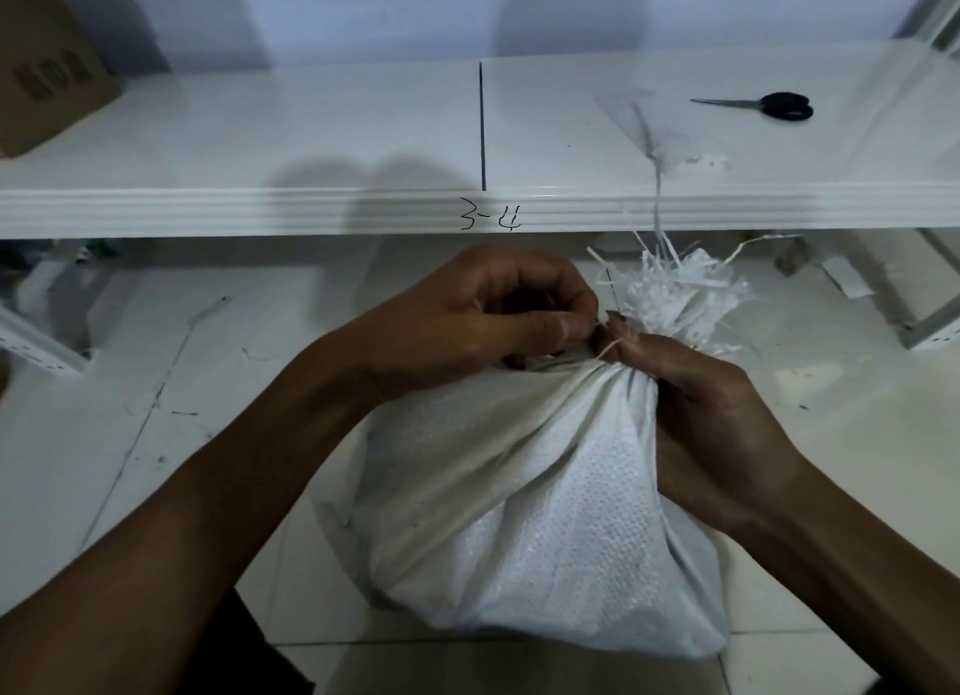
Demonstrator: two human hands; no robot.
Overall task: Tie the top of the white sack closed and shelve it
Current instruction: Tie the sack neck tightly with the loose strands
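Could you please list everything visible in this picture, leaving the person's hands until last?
white sack: one, white, on the tiled floor, neck gathered, top frayed.
shelf: one, white, behind the sack, front edge marked "3-4".
scissors: one pair, black handles, on the shelf, right.
cardboard box: one, brown, on the shelf, far left.
white strand: one, hanging over the shelf edge above the frayed top.
left hand: one, pinches at the sack's neck.
right hand: one, grips the neck from the right.

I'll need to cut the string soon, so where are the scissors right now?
In the head view the scissors lie flat on the white shelf at upper right, beyond the gathered top of the sack.
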